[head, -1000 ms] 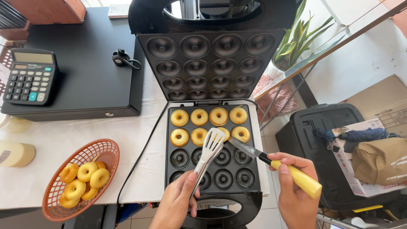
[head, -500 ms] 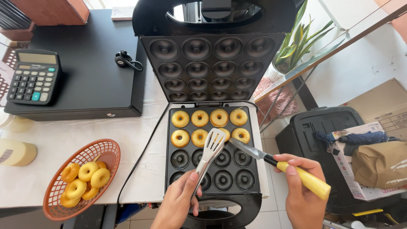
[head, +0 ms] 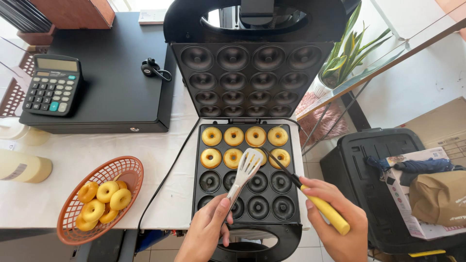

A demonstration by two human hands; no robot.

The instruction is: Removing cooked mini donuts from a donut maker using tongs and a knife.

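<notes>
An open black mini-doughnut maker (head: 200,194) sits on the white table. Golden mini doughnuts (head: 233,136) fill its two far rows; the near moulds are bare. My left hand (head: 206,233) grips a white slotted spatula (head: 246,167) whose head lies over the third doughnut of the second row. In my right hand (head: 340,228) is a yellow-handled tool (head: 324,209) with a thin dark tip, pointing at the same doughnut from the right. The raised lid (head: 252,77) shows empty moulds.
An orange plastic basket (head: 73,213) with several doughnuts sits at the front left. A black cash box (head: 116,82) carries a calculator (head: 52,90) and a key. A cream bottle (head: 22,167) lies at the far left. A black bin (head: 374,160), paper bag and plant stand at right.
The spatula head has slid slightly nearer across the second row, and the dark tool tip has moved in toward the third doughnut. Both hands shifted a little.
</notes>
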